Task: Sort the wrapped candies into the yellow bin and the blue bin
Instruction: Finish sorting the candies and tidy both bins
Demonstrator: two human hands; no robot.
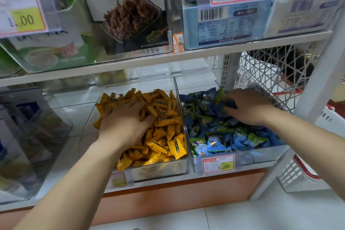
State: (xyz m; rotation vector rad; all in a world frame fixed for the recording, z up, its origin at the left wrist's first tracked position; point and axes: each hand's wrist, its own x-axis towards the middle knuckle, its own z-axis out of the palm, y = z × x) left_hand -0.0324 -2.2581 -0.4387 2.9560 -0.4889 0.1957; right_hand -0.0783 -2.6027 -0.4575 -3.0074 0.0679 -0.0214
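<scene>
Two clear bins sit side by side on the low shelf. The yellow bin (183, 169) is heaped with yellow wrapped candies (164, 117). The blue bin (261, 157) to its right holds blue and green wrapped candies (214, 134). My left hand (125, 123) lies palm down on the yellow heap, its fingers spread and dug in among the wrappers. My right hand (248, 106) reaches into the back of the blue bin, fingers curled among the blue and green candies; I cannot tell whether it holds one.
An upper shelf edge (168, 61) overhangs the bins, with boxed snacks and price tags above. A clear box (28, 136) stands to the left. The white shelf post (308, 99) and a white wire basket (270, 80) are at the right. A price tag (218, 164) fronts the blue bin.
</scene>
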